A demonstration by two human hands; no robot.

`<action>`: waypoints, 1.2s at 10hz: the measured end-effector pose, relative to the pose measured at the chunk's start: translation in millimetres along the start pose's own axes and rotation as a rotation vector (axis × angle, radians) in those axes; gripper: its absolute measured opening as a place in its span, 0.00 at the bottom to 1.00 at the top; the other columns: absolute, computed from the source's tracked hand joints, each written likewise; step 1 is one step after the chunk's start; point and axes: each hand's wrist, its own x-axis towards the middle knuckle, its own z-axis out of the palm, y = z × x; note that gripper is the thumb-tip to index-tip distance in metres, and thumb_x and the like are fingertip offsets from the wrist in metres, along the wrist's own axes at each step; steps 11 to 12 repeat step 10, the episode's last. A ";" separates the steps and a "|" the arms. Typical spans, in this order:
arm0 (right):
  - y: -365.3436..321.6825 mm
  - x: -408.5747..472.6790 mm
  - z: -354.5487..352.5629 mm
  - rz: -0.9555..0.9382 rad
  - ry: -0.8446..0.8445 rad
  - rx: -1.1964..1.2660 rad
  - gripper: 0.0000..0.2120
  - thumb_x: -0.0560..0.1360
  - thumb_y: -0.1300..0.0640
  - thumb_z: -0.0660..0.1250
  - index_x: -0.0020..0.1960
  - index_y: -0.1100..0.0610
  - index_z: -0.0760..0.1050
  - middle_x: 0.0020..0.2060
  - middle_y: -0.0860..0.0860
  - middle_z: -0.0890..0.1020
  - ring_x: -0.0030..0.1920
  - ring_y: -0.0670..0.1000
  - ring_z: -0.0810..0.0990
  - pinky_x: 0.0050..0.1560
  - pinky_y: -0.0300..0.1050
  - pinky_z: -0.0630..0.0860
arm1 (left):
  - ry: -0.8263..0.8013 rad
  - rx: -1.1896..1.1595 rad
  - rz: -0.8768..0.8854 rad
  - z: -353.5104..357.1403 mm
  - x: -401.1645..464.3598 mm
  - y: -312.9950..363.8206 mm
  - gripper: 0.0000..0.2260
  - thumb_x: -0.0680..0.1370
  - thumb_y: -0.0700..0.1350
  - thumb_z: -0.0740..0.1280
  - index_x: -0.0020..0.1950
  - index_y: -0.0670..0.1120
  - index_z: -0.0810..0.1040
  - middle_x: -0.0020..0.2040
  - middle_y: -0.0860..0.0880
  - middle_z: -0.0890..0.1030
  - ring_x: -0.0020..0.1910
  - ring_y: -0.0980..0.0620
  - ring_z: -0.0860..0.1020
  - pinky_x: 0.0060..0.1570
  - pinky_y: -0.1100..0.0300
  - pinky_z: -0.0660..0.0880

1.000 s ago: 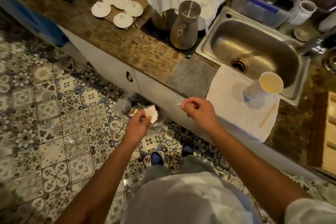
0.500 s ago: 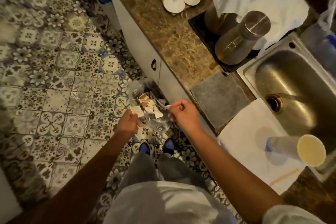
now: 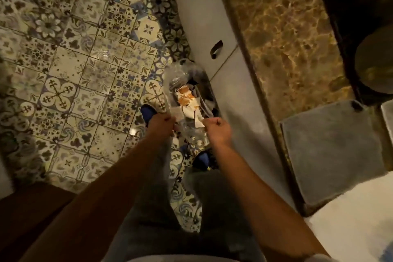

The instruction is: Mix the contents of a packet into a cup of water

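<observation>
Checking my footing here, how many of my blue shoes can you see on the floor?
2. One blue shoe sits just beyond the left hand; the other blue shoe shows under the right forearm, partly hidden.

Dim warm light, motion blur throughout, wide-angle bending at edges, glare on the floor tiles (image 3: 70,66).

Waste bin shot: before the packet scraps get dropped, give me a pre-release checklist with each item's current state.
1. Both hands over the waste bin: ok, they hover above its clear liner.
2. Left hand holds the packet piece: ok, pale paper shows at its fingers.
3. Right hand holds a scrap: ok, a small pale torn strip shows at its fingertips.
4. Bin has room: ok, only a few torn wrappers inside.
5. Feet clear of the bin: cannot tell, blue shoes sit close beside it.
6. Cup in view for stirring: not ok, out of frame.
</observation>
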 end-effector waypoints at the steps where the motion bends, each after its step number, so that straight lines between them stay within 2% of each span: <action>1: 12.8 44.5 30.3 0.067 0.037 -0.030 0.07 0.77 0.54 0.73 0.52 0.54 0.87 0.48 0.52 0.87 0.50 0.52 0.83 0.53 0.50 0.82 | -0.075 -0.008 -0.068 16.2 46.4 -15.7 0.13 0.84 0.43 0.60 0.56 0.35 0.80 0.42 0.44 0.83 0.37 0.48 0.80 0.38 0.58 0.77; 2: 22.9 82.9 56.6 0.104 0.079 -0.037 0.09 0.76 0.54 0.73 0.53 0.56 0.87 0.51 0.54 0.87 0.53 0.54 0.84 0.58 0.53 0.82 | -0.077 0.055 -0.025 24.3 82.4 -27.3 0.13 0.84 0.45 0.59 0.49 0.39 0.80 0.43 0.41 0.82 0.40 0.45 0.80 0.40 0.56 0.76; 3: 26.7 119.8 71.3 0.130 0.095 -0.051 0.07 0.77 0.54 0.72 0.52 0.55 0.86 0.51 0.55 0.87 0.55 0.55 0.83 0.61 0.54 0.80 | -0.173 0.105 -0.017 30.7 118.9 -32.1 0.14 0.85 0.47 0.58 0.56 0.40 0.80 0.48 0.40 0.82 0.45 0.45 0.80 0.47 0.51 0.78; 4: 23.3 157.7 83.7 0.172 0.086 -0.102 0.13 0.79 0.50 0.68 0.59 0.54 0.83 0.58 0.56 0.84 0.59 0.58 0.81 0.65 0.54 0.76 | -0.154 0.150 -0.023 38.8 153.5 -34.7 0.14 0.83 0.48 0.63 0.50 0.40 0.81 0.44 0.44 0.84 0.36 0.52 0.80 0.37 0.60 0.77; 5: 21.2 187.6 91.7 0.214 0.072 -0.169 0.23 0.79 0.44 0.65 0.68 0.56 0.77 0.63 0.57 0.81 0.63 0.60 0.79 0.67 0.53 0.73 | -0.153 0.177 0.012 49.0 176.0 -31.1 0.13 0.82 0.50 0.65 0.46 0.42 0.83 0.41 0.45 0.86 0.39 0.50 0.83 0.46 0.52 0.81; 6: 25.6 208.3 104.0 0.210 0.074 -0.230 0.24 0.80 0.42 0.63 0.69 0.55 0.77 0.64 0.58 0.80 0.64 0.61 0.78 0.69 0.55 0.72 | -0.139 0.180 -0.002 52.5 193.1 -28.6 0.11 0.81 0.50 0.67 0.41 0.48 0.82 0.36 0.49 0.85 0.36 0.53 0.82 0.49 0.53 0.80; 7: 21.8 212.0 110.5 0.163 0.105 -0.264 0.22 0.81 0.43 0.61 0.65 0.57 0.79 0.59 0.59 0.82 0.60 0.60 0.80 0.66 0.56 0.74 | -0.147 0.255 0.035 57.8 205.7 -31.7 0.12 0.81 0.51 0.66 0.49 0.46 0.85 0.35 0.52 0.84 0.36 0.57 0.81 0.43 0.61 0.74; 8: 19.6 215.4 114.7 0.113 0.102 -0.285 0.16 0.82 0.46 0.62 0.60 0.55 0.81 0.53 0.55 0.83 0.52 0.54 0.79 0.56 0.47 0.76 | -0.137 0.371 0.045 57.8 212.0 -36.9 0.14 0.80 0.54 0.65 0.49 0.46 0.85 0.39 0.51 0.85 0.37 0.57 0.81 0.40 0.62 0.73; 9: 18.8 208.1 113.4 0.085 0.098 -0.252 0.16 0.80 0.47 0.64 0.58 0.56 0.82 0.52 0.54 0.84 0.51 0.55 0.81 0.48 0.44 0.72 | -0.124 0.403 0.026 46.9 202.1 -34.0 0.15 0.80 0.54 0.66 0.47 0.45 0.83 0.41 0.48 0.85 0.40 0.53 0.82 0.45 0.57 0.77; 10: 13.3 192.0 109.7 0.055 0.122 -0.192 0.16 0.81 0.49 0.62 0.58 0.59 0.81 0.50 0.56 0.84 0.53 0.57 0.81 0.52 0.47 0.75 | -0.041 0.406 0.091 31.9 183.7 -26.0 0.15 0.80 0.54 0.65 0.49 0.44 0.84 0.44 0.48 0.84 0.41 0.51 0.81 0.45 0.55 0.78; 12: 13.3 192.0 109.7 0.055 0.122 -0.192 0.16 0.81 0.49 0.62 0.58 0.59 0.81 0.50 0.56 0.84 0.53 0.57 0.81 0.52 0.47 0.75 | -0.041 0.406 0.091 31.9 183.7 -26.0 0.15 0.80 0.54 0.65 0.49 0.44 0.84 0.44 0.48 0.84 0.41 0.51 0.81 0.45 0.55 0.78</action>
